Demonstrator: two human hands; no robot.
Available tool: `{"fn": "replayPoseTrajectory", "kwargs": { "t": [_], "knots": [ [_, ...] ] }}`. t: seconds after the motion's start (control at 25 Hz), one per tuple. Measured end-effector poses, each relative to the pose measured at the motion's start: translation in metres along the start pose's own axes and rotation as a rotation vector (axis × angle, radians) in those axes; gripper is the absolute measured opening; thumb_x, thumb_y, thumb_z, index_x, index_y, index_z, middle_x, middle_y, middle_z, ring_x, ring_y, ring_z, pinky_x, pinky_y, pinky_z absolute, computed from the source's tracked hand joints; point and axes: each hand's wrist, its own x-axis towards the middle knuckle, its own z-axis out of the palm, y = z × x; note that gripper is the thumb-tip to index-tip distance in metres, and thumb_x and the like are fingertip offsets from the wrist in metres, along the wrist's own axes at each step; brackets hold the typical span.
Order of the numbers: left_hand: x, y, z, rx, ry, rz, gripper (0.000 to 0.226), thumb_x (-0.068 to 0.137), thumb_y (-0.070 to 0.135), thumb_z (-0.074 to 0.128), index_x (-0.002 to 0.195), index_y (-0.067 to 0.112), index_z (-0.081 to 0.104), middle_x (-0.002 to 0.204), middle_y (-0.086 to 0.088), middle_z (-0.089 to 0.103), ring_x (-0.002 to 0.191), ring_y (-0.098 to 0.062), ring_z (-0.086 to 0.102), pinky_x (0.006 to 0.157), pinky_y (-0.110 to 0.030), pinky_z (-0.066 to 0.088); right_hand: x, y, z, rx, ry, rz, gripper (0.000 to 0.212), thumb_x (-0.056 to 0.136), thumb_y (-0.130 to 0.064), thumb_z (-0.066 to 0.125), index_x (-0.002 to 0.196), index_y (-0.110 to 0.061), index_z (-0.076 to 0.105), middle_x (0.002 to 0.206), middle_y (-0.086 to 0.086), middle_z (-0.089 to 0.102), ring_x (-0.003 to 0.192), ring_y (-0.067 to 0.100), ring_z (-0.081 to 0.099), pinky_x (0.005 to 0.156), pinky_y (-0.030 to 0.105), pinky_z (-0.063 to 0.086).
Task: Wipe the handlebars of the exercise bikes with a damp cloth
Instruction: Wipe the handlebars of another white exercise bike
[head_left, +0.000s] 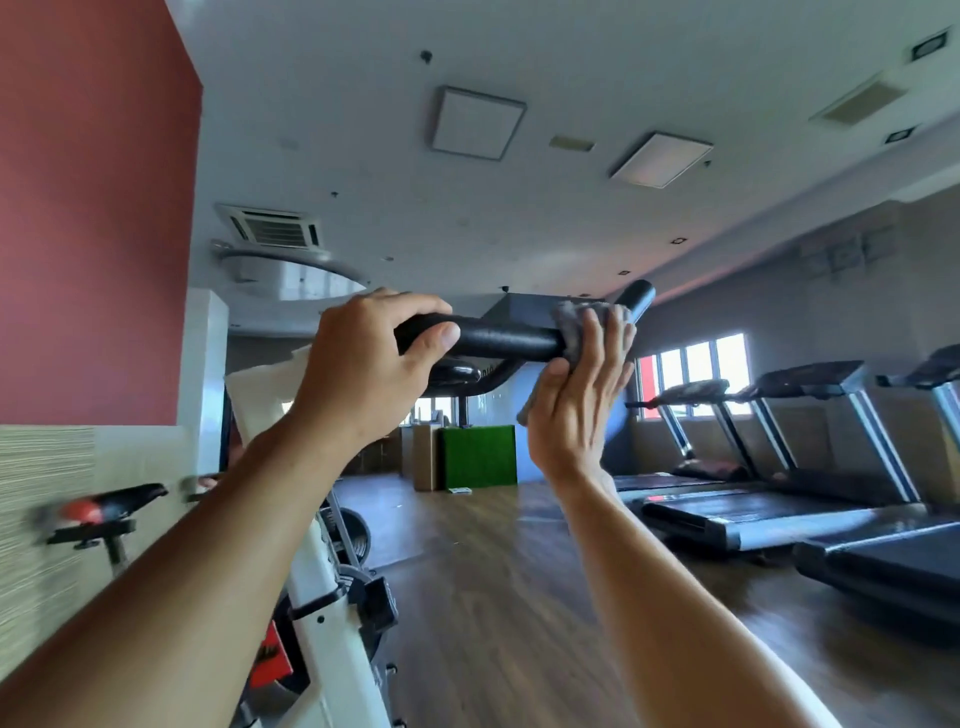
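1. My left hand is curled round the near end of the black handlebar; I judge this steadies the bar against the wiping pressure.
2. My right hand holds the grey cloth wrapped against the bar near its upturned end, fingers folded over the top and thumb beneath, so the cloth hugs the grip all round.
3. The bar sits high on a white exercise bike; its foam covering looks matte and dry where exposed.
4. Room: wood-effect floor, red wall to the left, treadmills along the windows at right.
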Motion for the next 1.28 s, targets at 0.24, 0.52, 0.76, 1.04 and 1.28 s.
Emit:
{"fn": "replayPoseTrajectory", "kwargs": {
  "t": [0.24,0.52,0.76,1.04,1.28],
  "knots": [
    [0.000,-0.002,-0.002,-0.007,-0.017,0.011,0.034,0.086,0.042,0.059,0.111,0.023,0.072,0.104,0.005,0.070,0.097,-0.008,0.061,0.083,-0.008,0.039,0.002,-0.001,0.002,-0.053,-0.032,-0.129,0.057,0.102,-0.051,0.014,0.149,-0.020,0.024,0.161,0.011,0.024,0.152,0.028,0.011,0.121,0.053,0.006],
    [-0.002,0.003,0.000,0.004,0.019,0.004,0.039,0.084,0.043,0.056,0.112,0.021,0.072,0.106,0.002,0.071,0.100,-0.011,0.062,0.086,-0.018,0.043,-0.006,-0.032,0.006,-0.022,-0.056,-0.203,0.055,0.103,-0.047,0.015,0.147,-0.019,0.031,0.160,0.011,0.026,0.152,0.033,0.011,0.121,0.055,0.008],
    [0.000,0.006,-0.003,0.005,-0.017,-0.019,0.041,0.083,0.045,0.055,0.112,0.022,0.072,0.109,0.004,0.071,0.103,-0.008,0.062,0.088,-0.015,0.041,0.008,0.003,-0.002,-0.079,0.035,-0.086,0.063,0.102,-0.051,0.010,0.145,-0.015,0.039,0.156,0.010,0.037,0.148,0.027,0.024,0.119,0.059,0.010],
    [-0.003,0.004,0.001,-0.019,0.057,0.011,0.033,0.087,0.037,0.060,0.111,0.017,0.073,0.102,0.002,0.071,0.094,-0.013,0.063,0.084,-0.029,0.048,0.000,-0.036,0.005,-0.053,-0.021,-0.242,0.052,0.104,-0.044,0.015,0.137,-0.016,0.043,0.149,0.013,0.045,0.146,0.033,0.029,0.116,0.063,0.018],
    [0.002,0.006,-0.006,0.030,-0.014,0.001,0.027,0.089,0.028,0.066,0.109,0.013,0.073,0.104,0.000,0.072,0.096,-0.016,0.063,0.086,-0.041,0.050,0.016,-0.042,-0.013,-0.124,-0.074,0.039,0.061,0.103,-0.039,0.016,0.123,-0.003,0.060,0.135,0.014,0.057,0.138,0.037,0.040,0.109,0.065,0.024]
  ]
}}
